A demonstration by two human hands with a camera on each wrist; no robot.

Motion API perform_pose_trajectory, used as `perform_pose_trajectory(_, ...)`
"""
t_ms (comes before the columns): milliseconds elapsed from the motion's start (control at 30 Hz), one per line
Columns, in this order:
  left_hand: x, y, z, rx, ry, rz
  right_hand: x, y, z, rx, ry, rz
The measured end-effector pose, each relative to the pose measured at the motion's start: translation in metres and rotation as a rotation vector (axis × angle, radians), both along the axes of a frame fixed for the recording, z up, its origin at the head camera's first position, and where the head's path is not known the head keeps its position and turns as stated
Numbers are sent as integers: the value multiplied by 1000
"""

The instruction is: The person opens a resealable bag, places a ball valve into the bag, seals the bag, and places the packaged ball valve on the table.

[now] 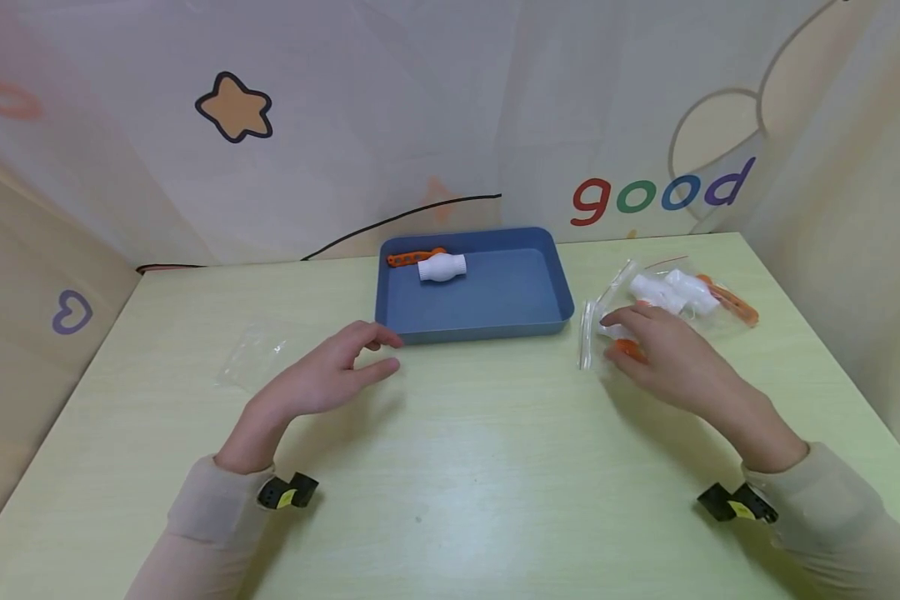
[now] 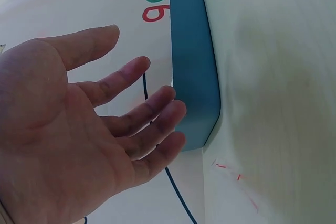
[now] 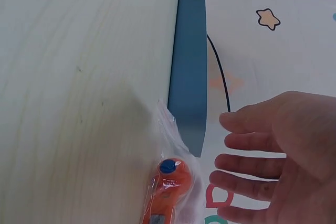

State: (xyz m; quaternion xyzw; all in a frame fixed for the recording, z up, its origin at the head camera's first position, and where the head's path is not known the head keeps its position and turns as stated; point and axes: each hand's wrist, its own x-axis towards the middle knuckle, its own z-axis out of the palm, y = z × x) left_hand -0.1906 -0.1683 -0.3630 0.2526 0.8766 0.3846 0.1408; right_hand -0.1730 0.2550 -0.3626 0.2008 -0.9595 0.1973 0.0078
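My left hand (image 1: pixel 328 371) hovers by the near left corner of the blue tray (image 1: pixel 487 329), fingers relaxed and holding nothing. In the left wrist view its palm and spread fingers (image 2: pixel 157 103) show beside the tray's wall. My right hand (image 1: pixel 671 358) is above clear zip bags (image 1: pixel 618 283) on the right of the table, its fingers loosely extended. An orange tool (image 3: pixel 170 179) with a blue round spot lies in a bag under that hand; its kind is unclear. White ribbed pieces (image 1: pixel 671 292) and another orange tool (image 1: pixel 731 302) are bagged beyond.
Inside the tray lie a white ribbed tube-like piece (image 1: pixel 442 267) and an orange tool with holes (image 1: pixel 412 257). A flat clear bag (image 1: pixel 255 354) lies on the table to the left. A printed curtain (image 1: pixel 390 125) hangs behind the table (image 1: pixel 465 467).
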Motion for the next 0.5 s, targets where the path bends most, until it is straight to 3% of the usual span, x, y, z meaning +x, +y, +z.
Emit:
perform_pose_trajectory(267, 0, -8, 2, -46, 5, 81, 2, -5, -3, -27, 77, 56)
perform_pose_trajectory(500, -3, -18, 6, -96, 41, 138, 5, -8, -3, -22, 62, 68)
